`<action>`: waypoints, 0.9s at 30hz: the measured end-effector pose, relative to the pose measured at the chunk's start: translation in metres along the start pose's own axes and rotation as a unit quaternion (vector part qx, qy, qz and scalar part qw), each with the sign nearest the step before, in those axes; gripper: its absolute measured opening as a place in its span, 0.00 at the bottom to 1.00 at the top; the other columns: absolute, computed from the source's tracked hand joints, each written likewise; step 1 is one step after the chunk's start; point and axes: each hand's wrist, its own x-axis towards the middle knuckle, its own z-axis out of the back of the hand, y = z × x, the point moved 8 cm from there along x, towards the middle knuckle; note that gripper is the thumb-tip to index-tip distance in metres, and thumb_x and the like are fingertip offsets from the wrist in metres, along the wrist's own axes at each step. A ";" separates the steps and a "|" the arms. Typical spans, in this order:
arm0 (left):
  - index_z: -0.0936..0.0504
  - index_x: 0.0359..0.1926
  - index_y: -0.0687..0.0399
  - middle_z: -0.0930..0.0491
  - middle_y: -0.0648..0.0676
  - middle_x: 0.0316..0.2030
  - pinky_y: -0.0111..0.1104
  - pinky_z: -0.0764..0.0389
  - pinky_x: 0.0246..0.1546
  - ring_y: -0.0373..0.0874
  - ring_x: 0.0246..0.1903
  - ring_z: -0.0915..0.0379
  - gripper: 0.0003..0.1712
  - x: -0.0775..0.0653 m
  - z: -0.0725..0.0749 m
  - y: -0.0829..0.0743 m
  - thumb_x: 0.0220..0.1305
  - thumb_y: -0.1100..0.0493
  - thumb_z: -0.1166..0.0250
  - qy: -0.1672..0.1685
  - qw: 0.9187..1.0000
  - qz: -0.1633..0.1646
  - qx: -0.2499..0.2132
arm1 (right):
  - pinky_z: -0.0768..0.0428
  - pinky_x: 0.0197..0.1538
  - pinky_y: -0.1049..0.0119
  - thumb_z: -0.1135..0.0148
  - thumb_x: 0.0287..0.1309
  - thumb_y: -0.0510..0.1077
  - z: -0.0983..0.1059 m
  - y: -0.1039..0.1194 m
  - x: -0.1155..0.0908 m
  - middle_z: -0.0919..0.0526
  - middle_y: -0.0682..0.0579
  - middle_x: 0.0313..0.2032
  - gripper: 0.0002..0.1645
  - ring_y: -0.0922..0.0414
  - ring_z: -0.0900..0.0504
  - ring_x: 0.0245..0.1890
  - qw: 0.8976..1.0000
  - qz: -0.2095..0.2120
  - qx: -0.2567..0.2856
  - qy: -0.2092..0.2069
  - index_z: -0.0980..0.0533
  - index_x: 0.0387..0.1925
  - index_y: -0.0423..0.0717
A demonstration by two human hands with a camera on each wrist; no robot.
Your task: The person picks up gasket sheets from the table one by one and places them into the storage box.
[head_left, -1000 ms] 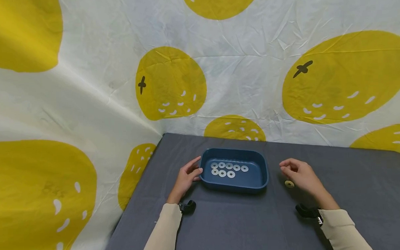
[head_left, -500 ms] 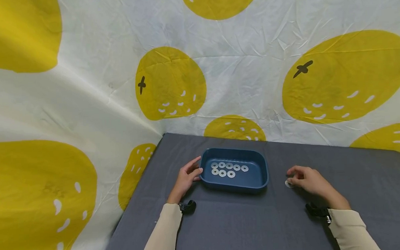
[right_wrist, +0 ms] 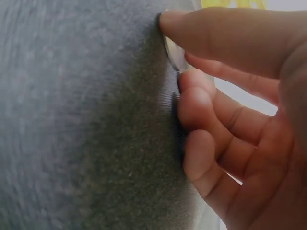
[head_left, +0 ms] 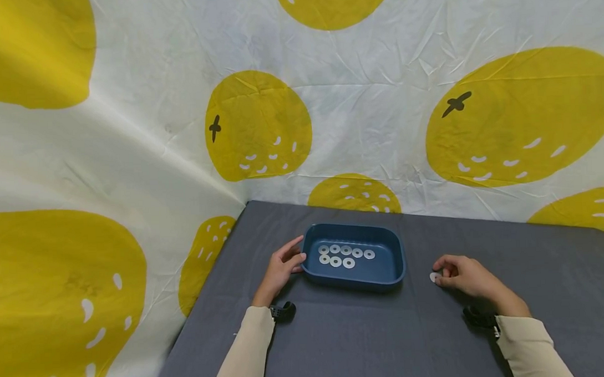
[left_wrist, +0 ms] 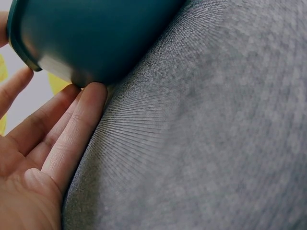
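Observation:
A dark blue rectangular tray [head_left: 375, 272] sits on the grey cloth, with several flat metal washers [head_left: 336, 261] lying inside it in two rows. My left hand [head_left: 280, 272] is at the tray's left end, its extended fingers touching the rim and outer wall. Close up in the left wrist view, fingertips [left_wrist: 93, 93] meet the wall low down, near the cloth. To the right of the tray, my right hand [head_left: 470, 274] pinches one more washer [head_left: 434, 277] at the table surface. The right wrist view has the thumb [right_wrist: 192, 28] over that washer's edge, the other fingers curled beneath.
Grey cloth [head_left: 347, 331] covers the table on all sides of the tray. Behind and to the left hangs a white curtain [head_left: 370, 130] printed with yellow fruit. Each wrist carries a black strap.
My right hand has shifted right and slightly down to the lone washer, and its thumb and fingers have closed on it. The left hand and the tray have stayed put.

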 end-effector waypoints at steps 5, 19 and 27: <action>0.26 0.72 0.39 0.21 0.63 0.61 0.38 0.12 0.48 0.50 0.54 0.19 0.30 -0.001 -0.001 0.001 0.71 0.52 0.33 0.001 1.000 0.000 0.001 | 0.32 0.30 0.70 0.27 0.59 0.43 -0.002 0.000 0.000 0.25 0.56 0.28 0.11 0.68 0.31 0.25 1.000 -0.003 -0.006 -0.004 0.20 0.40 0.43; 0.26 0.71 0.36 0.21 0.61 0.61 0.37 0.12 0.48 0.46 0.52 0.20 0.30 -0.002 0.001 -0.005 0.70 0.50 0.32 -0.001 1.000 -0.004 0.010 | 0.32 0.33 0.69 0.29 0.58 0.37 -0.004 0.006 0.001 0.26 0.53 0.29 0.12 0.62 0.30 0.29 1.000 -0.008 -0.016 -0.023 0.26 0.37 0.40; 0.25 0.70 0.35 0.20 0.60 0.61 0.40 0.12 0.48 0.48 0.54 0.21 0.29 -0.002 0.000 -0.004 0.70 0.50 0.32 -0.003 1.000 -0.001 0.008 | 0.33 0.30 0.69 0.28 0.60 0.40 -0.003 0.008 -0.001 0.25 0.55 0.28 0.13 0.65 0.32 0.26 1.000 0.000 -0.021 -0.022 0.27 0.39 0.44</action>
